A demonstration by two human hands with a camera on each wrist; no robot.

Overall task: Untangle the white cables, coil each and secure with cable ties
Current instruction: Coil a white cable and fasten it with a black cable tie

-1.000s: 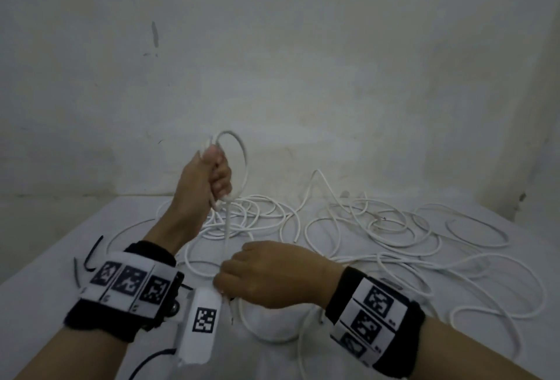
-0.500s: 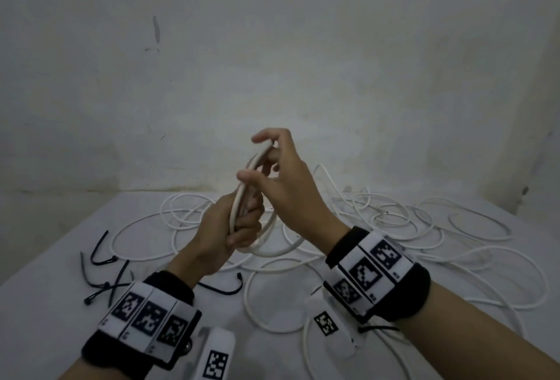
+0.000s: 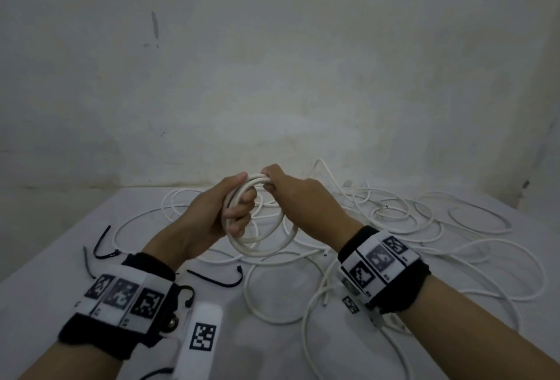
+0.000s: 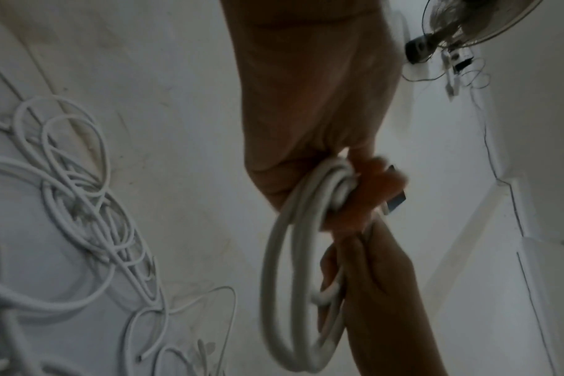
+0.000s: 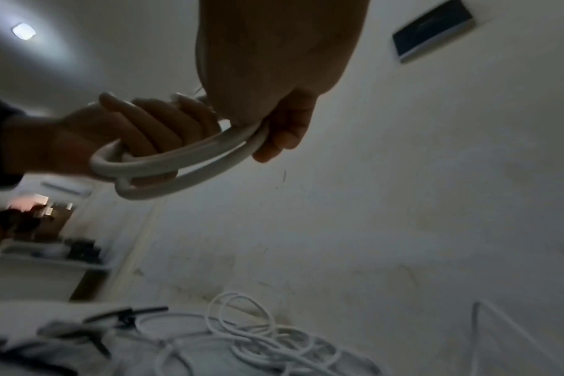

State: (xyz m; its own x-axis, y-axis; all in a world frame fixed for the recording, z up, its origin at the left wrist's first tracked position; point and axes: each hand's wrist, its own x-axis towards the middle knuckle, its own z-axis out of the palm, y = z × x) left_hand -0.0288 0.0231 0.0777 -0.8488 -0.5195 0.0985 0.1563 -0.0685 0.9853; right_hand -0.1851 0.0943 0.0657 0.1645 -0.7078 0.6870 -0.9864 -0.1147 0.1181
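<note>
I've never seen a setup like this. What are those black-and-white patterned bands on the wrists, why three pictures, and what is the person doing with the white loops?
No robot here: a person works with bare hands. The patterned wrist bands carry small cameras. The wide picture comes from a camera on the head; the other two look along each wrist toward the fingers.

The left hand grips a small coil of white cable, its fingers curled through the loops. The right hand holds the coil's top. From the left wrist camera the same coil hangs between both hands.

On the white table lie more loose white cables, still tangled, and several black cable ties for fastening finished coils.
</note>
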